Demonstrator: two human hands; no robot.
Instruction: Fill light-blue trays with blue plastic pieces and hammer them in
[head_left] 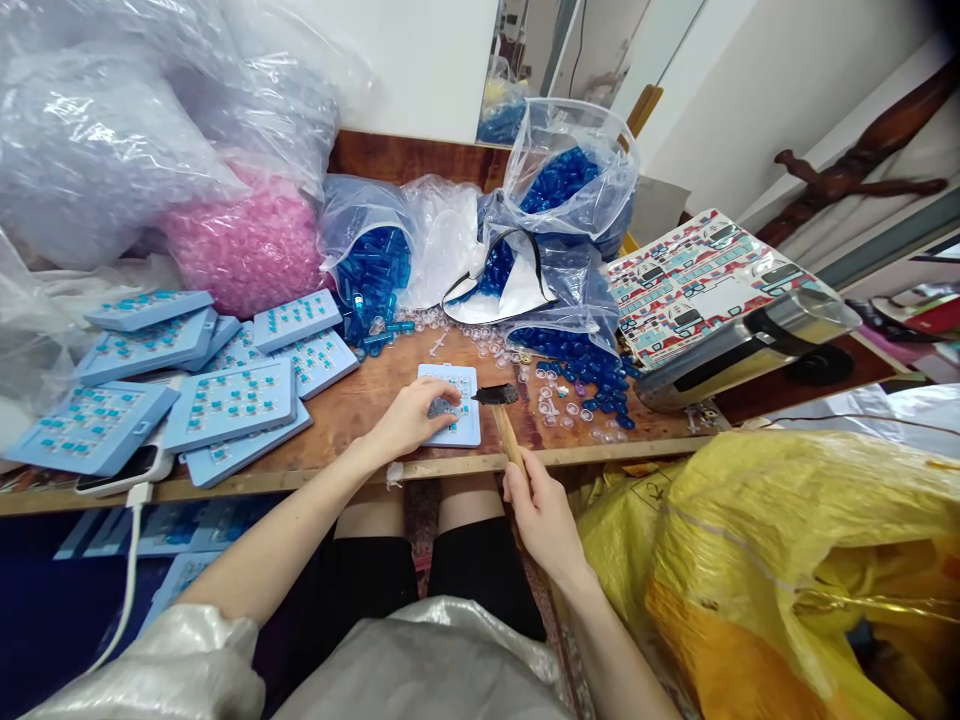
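Note:
My right hand is wrapped round the wooden handle of a hammer. Its dark head is level, just right of a small light blue plastic case lying flat near the table's front edge. My left hand rests over the left side of this case, thumb and fingers curled round a small greyish, see-through piece that I cannot make out. To the right of the hammer lie loose clear plastic pieces and small dark blue pieces.
Stacked light blue cases with teal bits fill the left, by a white power bank with a cable. Bags of pink pieces and blue pieces stand behind. A metal cylinder is at right; a yellow sack sits below.

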